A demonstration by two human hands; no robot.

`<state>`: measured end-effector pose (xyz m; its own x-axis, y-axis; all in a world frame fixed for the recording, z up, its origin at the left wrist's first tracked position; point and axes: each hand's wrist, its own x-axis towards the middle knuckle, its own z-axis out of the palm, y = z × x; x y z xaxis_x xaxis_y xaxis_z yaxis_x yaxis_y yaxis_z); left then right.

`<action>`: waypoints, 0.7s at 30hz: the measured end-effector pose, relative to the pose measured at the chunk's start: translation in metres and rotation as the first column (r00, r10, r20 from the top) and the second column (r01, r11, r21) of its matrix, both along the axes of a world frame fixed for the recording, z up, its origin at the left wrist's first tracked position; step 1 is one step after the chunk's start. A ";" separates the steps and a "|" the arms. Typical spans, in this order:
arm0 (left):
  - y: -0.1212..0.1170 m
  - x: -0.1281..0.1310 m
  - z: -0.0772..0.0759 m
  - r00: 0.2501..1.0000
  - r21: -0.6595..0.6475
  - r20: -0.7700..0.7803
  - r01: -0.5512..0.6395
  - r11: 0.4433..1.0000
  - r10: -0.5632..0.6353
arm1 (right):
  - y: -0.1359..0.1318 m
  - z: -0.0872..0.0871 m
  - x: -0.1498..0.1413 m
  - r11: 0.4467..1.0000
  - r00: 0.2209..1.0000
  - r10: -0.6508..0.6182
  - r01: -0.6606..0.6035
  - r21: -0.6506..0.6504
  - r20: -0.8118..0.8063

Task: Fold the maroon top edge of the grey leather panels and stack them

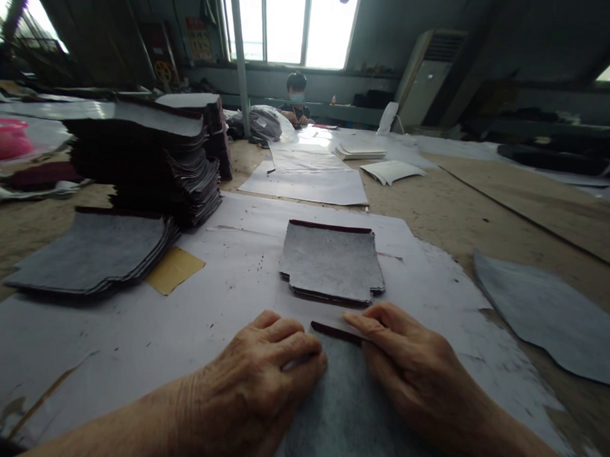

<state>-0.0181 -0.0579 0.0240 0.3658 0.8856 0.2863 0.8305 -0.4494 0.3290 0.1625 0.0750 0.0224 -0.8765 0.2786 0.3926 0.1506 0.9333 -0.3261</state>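
Observation:
A grey cut piece point(346, 410) with a dark red folded edge lies on white paper point(223, 279) right in front of me. My left hand point(264, 374) presses on its left side with the fingers curled over it. My right hand point(405, 365) rests on its right side, fingertips pinching the dark red edge point(336, 332). Just beyond sits a small stack of finished grey pieces point(331, 261) with a dark red top edge.
A tall pile of dark pieces point(152, 156) and a lower grey stack point(91, 251) stand at the left, with a yellow scrap point(173, 269) beside them. A loose grey sheet point(547, 313) lies at the right. A person point(295, 100) sits at the table's far end.

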 end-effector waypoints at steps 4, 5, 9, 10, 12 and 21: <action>0.000 0.000 0.001 1.000 0.004 0.024 0.012 1.000 -0.012 | 0.001 -0.002 0.009 0.991 0.998 -0.056 0.060 0.123 -0.037; -0.001 -0.001 0.000 0.999 0.021 0.036 0.007 1.000 -0.008 | 0.001 -0.002 0.010 0.990 0.997 -0.073 0.075 0.122 -0.024; -0.002 -0.005 -0.004 0.996 0.130 0.083 -0.040 0.991 0.029 | -0.001 -0.001 0.007 0.983 0.983 -0.174 0.177 -0.045 0.066; -0.002 -0.006 -0.005 0.996 0.164 0.085 -0.053 0.985 0.040 | -0.003 0.000 0.006 0.976 0.978 -0.191 0.199 -0.090 0.088; 0.000 -0.008 -0.008 0.996 0.229 0.061 -0.072 0.971 0.059 | -0.009 0.002 0.004 0.971 0.975 -0.198 0.209 -0.115 0.100; 0.007 -0.002 -0.016 0.996 0.365 0.043 0.052 0.929 -0.073 | -0.048 -0.003 -0.011 0.971 0.979 -0.102 0.136 0.195 -0.175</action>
<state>-0.0204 -0.0510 0.0080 0.3914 0.6929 0.6056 0.7823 -0.5971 0.1776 0.1515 0.0268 0.0196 -0.7616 0.2753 0.5866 0.2250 0.9613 -0.1590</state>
